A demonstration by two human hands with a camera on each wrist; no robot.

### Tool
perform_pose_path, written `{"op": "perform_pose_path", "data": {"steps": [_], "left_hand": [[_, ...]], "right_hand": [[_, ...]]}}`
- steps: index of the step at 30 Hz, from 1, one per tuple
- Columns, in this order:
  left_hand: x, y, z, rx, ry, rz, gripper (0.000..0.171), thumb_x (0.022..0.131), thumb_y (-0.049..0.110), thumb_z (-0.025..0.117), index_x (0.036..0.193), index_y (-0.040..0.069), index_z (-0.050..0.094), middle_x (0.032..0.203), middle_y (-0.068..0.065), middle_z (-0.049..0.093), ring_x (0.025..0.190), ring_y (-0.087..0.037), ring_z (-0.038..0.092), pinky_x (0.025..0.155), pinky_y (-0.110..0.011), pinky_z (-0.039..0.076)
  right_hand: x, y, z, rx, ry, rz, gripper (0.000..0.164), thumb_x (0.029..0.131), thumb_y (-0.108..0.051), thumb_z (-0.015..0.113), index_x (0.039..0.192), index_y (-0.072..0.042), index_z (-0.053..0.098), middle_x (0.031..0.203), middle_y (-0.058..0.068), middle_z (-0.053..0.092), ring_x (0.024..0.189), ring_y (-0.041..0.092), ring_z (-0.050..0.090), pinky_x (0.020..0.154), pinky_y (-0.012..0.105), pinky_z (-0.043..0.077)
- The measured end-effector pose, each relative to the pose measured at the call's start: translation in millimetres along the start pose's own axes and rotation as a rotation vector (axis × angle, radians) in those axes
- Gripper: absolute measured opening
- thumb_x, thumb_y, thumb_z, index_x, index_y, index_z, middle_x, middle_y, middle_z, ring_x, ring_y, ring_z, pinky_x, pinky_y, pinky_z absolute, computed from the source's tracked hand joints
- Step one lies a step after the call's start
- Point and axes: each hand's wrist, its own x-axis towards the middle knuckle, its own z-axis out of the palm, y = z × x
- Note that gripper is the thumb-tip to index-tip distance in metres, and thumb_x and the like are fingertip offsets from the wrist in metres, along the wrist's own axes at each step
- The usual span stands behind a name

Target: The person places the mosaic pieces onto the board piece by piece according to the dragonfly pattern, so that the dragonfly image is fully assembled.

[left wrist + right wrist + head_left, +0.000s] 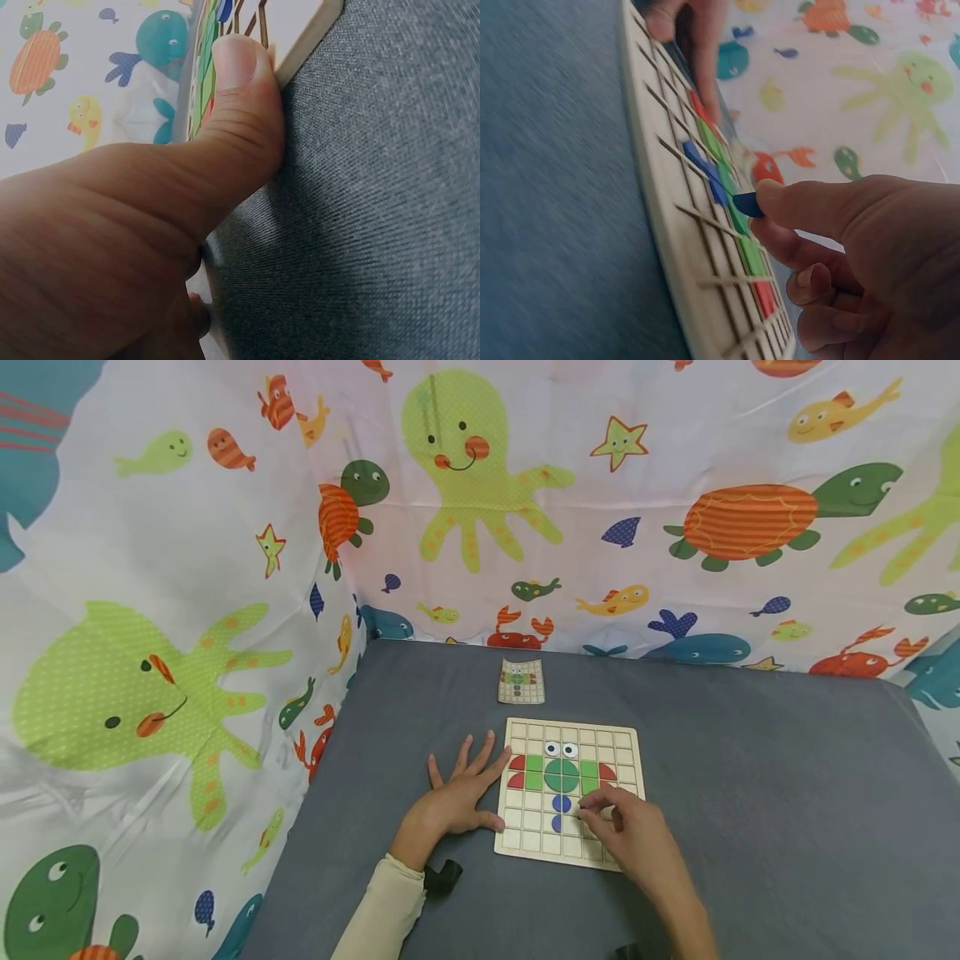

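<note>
A light wooden grid board (532,842) lies flat on the grey surface, bearing flat coloured tiles in its squares. Two eye tiles (570,750) sit at the top, above a round green shape (562,776) flanked by light green squares (533,772) and red curved tiles (517,773). Blue curved tiles (561,804) lie below. With fingers spread, my left hand (448,806) touches the board's left edge; its thumb (240,67) rests on the rim. My right hand (633,831) pinches a small blue tile (746,205) between thumb and forefinger, over the board beside the placed blue tiles.
Behind the board lies a small card (521,693) printed with a similar gridded figure. The grey tabletop (750,810) extends to both sides. A curtain (570,593) with printed sea animals hangs along the back and left side.
</note>
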Motion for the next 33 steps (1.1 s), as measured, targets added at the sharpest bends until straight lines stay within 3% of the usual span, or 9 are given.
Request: {"op": "perform_pose_path", "data": {"steps": [7, 20, 29, 33], "left_hand": [[-0.5, 0.7, 0.2, -0.003, -0.002, 0.000, 0.118, 0.081, 0.052, 0.084, 0.172, 0.034, 0.012, 0.178, 0.002, -0.008, 0.163, -0.034, -0.016, 0.112, -0.084, -0.014], [-0.9, 1.4, 0.1, -0.006, 0.003, 0.000, 0.117, 0.081, 0.052, 0.084, 0.172, 0.033, 0.012, 0.178, 0.002, -0.008, 0.163, -0.034, -0.015, 0.112, -0.085, -0.013], [-0.5, 1.7, -0.3, 0.005, -0.005, -0.006, 0.117, 0.082, 0.052, 0.084, 0.172, 0.033, 0.012, 0.178, 0.001, -0.008, 0.163, -0.034, -0.015, 0.112, -0.085, -0.013], [-0.2, 1.1, -1.8, 0.000, -0.004, -0.002, 0.117, 0.082, 0.051, 0.084, 0.172, 0.033, 0.012, 0.178, 0.002, -0.008, 0.163, -0.035, -0.016, 0.112, -0.085, -0.013]], "right_hand": [[-1, -7, 14, 0.015, -0.045, 0.040, 0.014, 0.089, -0.018, 0.088, 0.095, -0.024, 0.077, 0.079, -0.017, 0.067, 0.060, 0.004, 0.046, 0.055, 0.025, 0.039], [4, -14, 21, -0.097, -0.116, 0.130, 0.013, 0.090, -0.028, 0.088, 0.090, -0.023, 0.075, 0.075, -0.013, 0.066, 0.059, 0.010, 0.045, 0.054, 0.029, 0.037], [0, -17, 24, -0.150, -0.093, 0.107, 0.016, 0.089, -0.029, 0.089, 0.089, -0.026, 0.073, 0.081, -0.015, 0.067, 0.070, 0.006, 0.056, 0.062, 0.032, 0.046], [-1, -17, 25, -0.175, -0.073, 0.116, 0.017, 0.089, -0.029, 0.088, 0.088, -0.025, 0.071, 0.080, -0.012, 0.065, 0.069, 0.008, 0.054, 0.060, 0.032, 0.044]]}}
